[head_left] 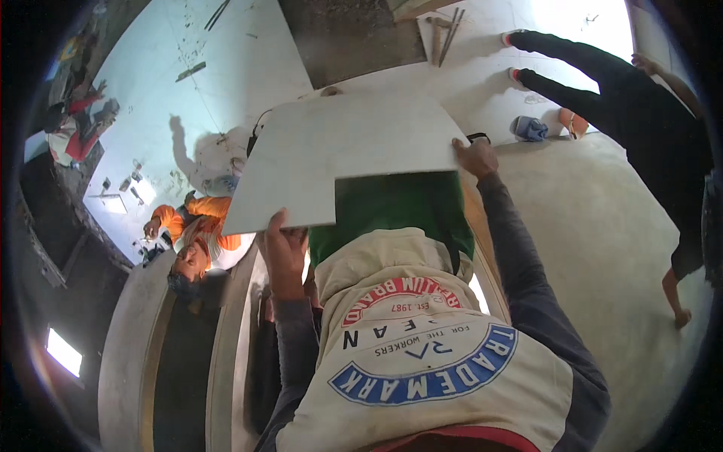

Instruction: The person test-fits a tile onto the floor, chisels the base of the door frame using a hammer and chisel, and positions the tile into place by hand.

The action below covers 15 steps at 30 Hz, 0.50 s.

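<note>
A large white tile (pixel 361 135) with a rectangular notch cut from its near right corner is held out in front of my body. My left hand (pixel 285 256) grips its near left edge, with the thumb on top and the fingers mostly hidden underneath. At the right edge, beyond the notch, my right hand (pixel 476 157) holds the tile with its fingers closed around the rim. Green cloth (pixel 399 203) shows through the notch, below the tile. The tile hides the floor directly beneath it.
A person in orange (pixel 199 245) is close on my left, and another in black (pixel 602 83) stands at the right. White flooring (pixel 248 45) surrounds a dark bare patch (pixel 350 38) ahead. A blue bundle (pixel 529 128) lies at the right.
</note>
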Available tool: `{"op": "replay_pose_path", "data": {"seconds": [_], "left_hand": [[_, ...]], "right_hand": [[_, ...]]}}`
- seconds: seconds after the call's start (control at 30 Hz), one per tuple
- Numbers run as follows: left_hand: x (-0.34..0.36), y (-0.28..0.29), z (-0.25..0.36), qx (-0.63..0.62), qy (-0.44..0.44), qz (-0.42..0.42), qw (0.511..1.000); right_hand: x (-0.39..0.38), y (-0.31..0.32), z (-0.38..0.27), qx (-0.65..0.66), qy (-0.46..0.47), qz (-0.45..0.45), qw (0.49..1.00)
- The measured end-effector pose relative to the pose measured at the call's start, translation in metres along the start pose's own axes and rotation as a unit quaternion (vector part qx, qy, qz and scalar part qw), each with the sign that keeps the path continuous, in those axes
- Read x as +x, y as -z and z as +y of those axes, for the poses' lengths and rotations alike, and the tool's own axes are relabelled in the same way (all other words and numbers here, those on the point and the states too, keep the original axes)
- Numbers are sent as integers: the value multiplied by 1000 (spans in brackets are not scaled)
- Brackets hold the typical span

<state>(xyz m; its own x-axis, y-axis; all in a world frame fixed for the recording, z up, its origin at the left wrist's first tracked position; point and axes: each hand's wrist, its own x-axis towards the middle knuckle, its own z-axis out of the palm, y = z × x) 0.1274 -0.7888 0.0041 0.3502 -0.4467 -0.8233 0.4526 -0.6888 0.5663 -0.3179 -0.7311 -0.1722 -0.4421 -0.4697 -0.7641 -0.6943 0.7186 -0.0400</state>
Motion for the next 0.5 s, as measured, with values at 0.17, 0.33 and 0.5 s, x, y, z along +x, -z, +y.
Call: {"op": "replay_pose_path", "data": {"seconds": [0.17, 0.33, 0.5], "left_hand": [[40, 16, -28, -39, 3, -20, 999], [72, -14, -57, -132, 68, 49, 988], [98, -48, -86, -103, 6, 65, 993]], "right_hand": [[61, 2, -54, 2, 5, -17, 1000], [147, -21, -70, -12, 33, -43, 998], [231, -40, -87, -33, 99, -54, 993]]}}
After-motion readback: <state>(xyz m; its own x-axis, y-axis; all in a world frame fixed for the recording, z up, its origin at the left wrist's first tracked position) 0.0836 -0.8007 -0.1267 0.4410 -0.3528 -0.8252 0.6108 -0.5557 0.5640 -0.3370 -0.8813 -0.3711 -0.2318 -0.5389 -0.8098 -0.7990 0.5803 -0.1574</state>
